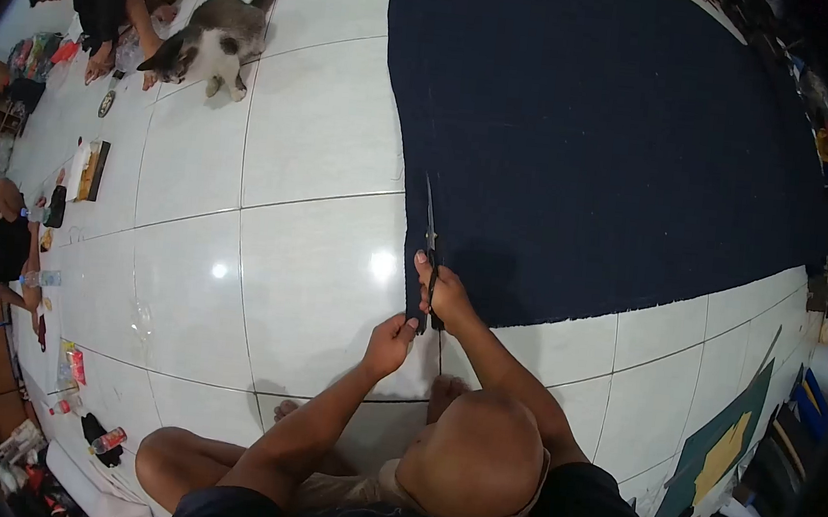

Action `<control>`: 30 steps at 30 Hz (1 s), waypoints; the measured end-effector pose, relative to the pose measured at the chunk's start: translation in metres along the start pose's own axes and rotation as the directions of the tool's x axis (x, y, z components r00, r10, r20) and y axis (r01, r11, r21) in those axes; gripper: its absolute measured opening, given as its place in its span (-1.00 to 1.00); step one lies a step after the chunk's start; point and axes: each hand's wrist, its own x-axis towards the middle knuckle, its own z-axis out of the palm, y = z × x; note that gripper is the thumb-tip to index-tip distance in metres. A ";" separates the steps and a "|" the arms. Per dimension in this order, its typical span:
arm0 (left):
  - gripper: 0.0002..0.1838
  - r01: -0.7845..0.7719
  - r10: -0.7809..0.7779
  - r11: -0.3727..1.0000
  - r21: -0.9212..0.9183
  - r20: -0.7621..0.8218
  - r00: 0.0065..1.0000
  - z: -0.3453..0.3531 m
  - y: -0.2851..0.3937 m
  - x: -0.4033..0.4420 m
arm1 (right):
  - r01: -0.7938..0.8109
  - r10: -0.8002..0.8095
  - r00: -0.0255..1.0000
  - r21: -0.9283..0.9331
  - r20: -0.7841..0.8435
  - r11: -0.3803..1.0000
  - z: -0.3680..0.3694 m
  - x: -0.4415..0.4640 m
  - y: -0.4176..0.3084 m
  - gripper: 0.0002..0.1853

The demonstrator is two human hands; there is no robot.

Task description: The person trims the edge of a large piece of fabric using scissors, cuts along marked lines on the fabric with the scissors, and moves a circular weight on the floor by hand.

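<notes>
A large dark navy cloth (601,147) lies spread over the white tiled floor, from the middle of the view to the upper right. My right hand (442,293) is closed on the black handles of a pair of scissors (431,223), whose blades point away from me over the cloth near its left edge. Just left of the handles, my left hand (391,345) pinches the near corner of the cloth beside a cut. The cloth's near edge is slightly frayed.
A grey and white cat (224,40) stands on the tiles (326,133) at the upper left, beside a crouching person. Another person is at the far left, near bottles (108,441) and a box (90,171). A green and yellow sheet (720,448) lies at the right.
</notes>
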 end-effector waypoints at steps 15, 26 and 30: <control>-0.66 -0.075 0.070 0.996 -0.055 -0.083 0.994 0.008 -0.012 0.003 | -0.016 0.016 0.999 -0.011 0.031 1.000 0.005 0.041 -0.040 -0.40; -0.67 -0.017 0.009 0.987 -0.161 -0.049 0.999 0.004 -0.005 -0.003 | 0.042 -0.041 0.999 -0.086 0.017 0.995 0.006 0.059 -0.047 -0.40; -0.67 -0.044 0.035 0.991 -0.128 -0.071 0.997 0.006 -0.009 -0.005 | 0.034 -0.035 0.998 0.025 0.052 0.999 0.010 0.078 -0.078 -0.42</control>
